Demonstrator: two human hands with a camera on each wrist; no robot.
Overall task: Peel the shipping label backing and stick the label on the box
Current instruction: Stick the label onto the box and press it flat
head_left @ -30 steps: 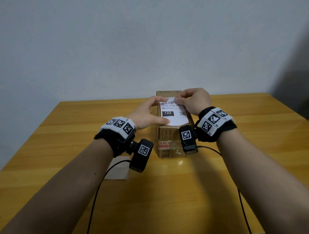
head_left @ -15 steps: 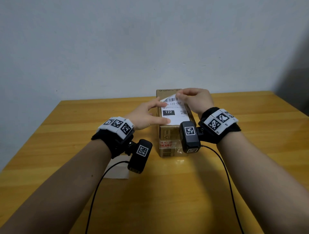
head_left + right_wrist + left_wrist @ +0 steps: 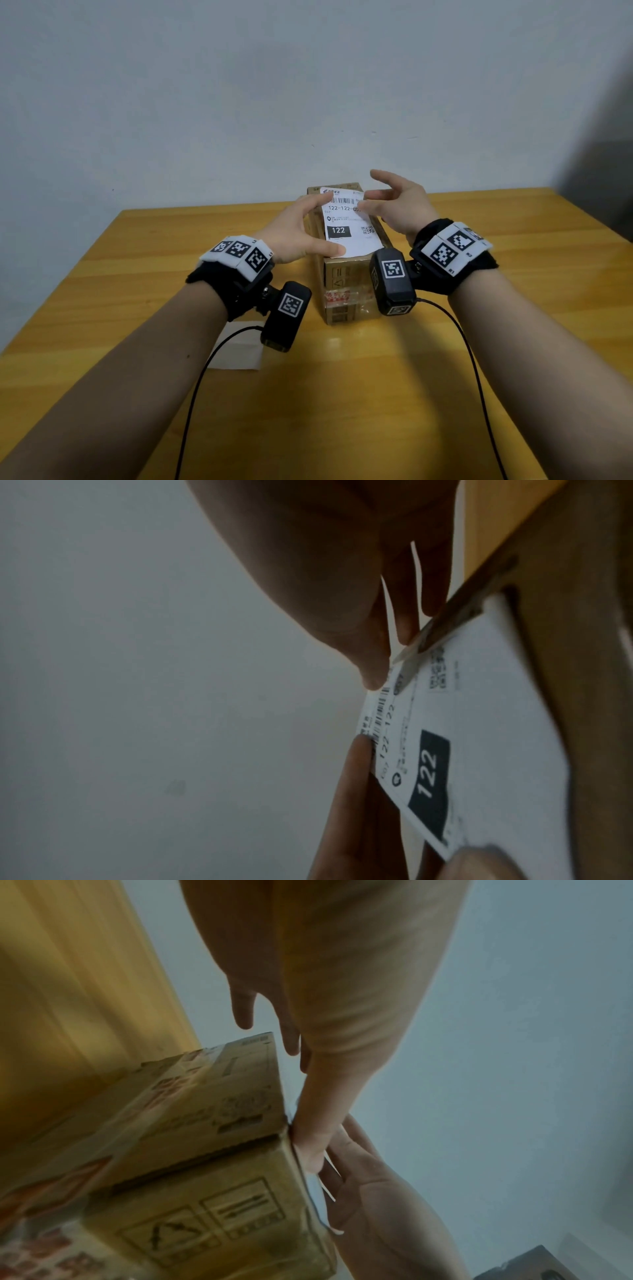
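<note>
Wooden table (image 3: 137, 274), box (image 3: 346, 284); label's (image 3: 349, 226) far edge seemingly lifted, right-wrist view only.

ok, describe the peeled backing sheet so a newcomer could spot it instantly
Start at the wooden table and the cardboard box standing mid-table. The backing sheet lies flat on the table near the box's left, partly hidden under the left forearm and wrist camera. Unlike the printed label on the box, it is a plain, pale, unprinted sheet.

Black wristbands (image 3: 455, 257), checkered marker tags, cabled cameras (image 3: 392, 281)
</note>
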